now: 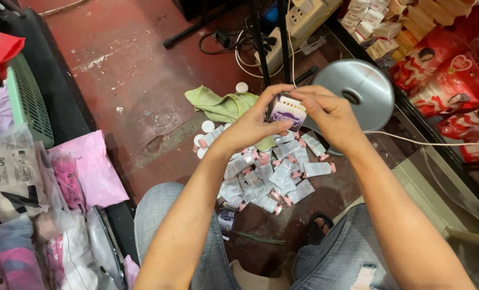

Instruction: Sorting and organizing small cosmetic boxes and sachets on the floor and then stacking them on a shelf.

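Both hands are meeting above the floor here, and between them is sitting a small purple-and-white carton. The left hand is cupping it from below and from the near side, thumb pressing along its front face, fingers curling round the far edge. The right hand is coming over from the other side, its fingers pinching the carton's top end, where a flap seems to be standing slightly up. So both sets of fingers are closing narrowly round that one box, which is hanging in the air well clear of the floor.

Directly beneath, a heap of small white tubes with pink caps is lying scattered on the red floor, with a few white round lids just beside the heap. A crumpled green cloth is lying just beyond the tubes, partly hidden behind the left hand. A grey domed lamp base is standing beyond the right hand, a white cord trailing off to the right.

The person's knees in blue jeans are framing the heap. On the left, pink and white plastic packets are piling up; at upper right, more small cartons and red bags are stacking up.
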